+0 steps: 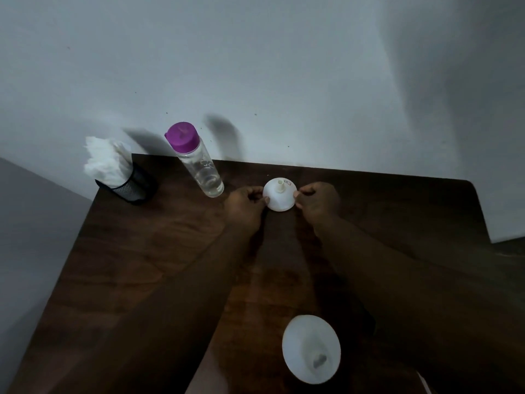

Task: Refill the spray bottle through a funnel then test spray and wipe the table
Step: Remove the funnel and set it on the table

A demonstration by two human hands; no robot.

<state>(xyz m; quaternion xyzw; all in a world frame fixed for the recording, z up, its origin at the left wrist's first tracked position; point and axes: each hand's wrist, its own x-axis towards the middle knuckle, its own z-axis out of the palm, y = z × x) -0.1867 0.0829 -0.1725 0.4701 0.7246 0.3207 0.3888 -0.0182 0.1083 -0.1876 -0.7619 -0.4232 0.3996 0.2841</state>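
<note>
Dim room, flat grey light. The wall (pixel 255 66) carries soft, smeared shadows toward eleven and twelve o'clock and a broad dark band at two. The dark surface (pixel 142 265) swallows detail. Straight edges bow outward near the corners; everything looks slightly soft and grainy.

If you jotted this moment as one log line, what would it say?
both hands: left, right grip upturned white funnel | purple-capped bottle capped | tissues untouched | second funnel near edge

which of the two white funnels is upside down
The far funnel, held between the left hand and right hand, spout up. The near funnel sits mouth up.
</note>
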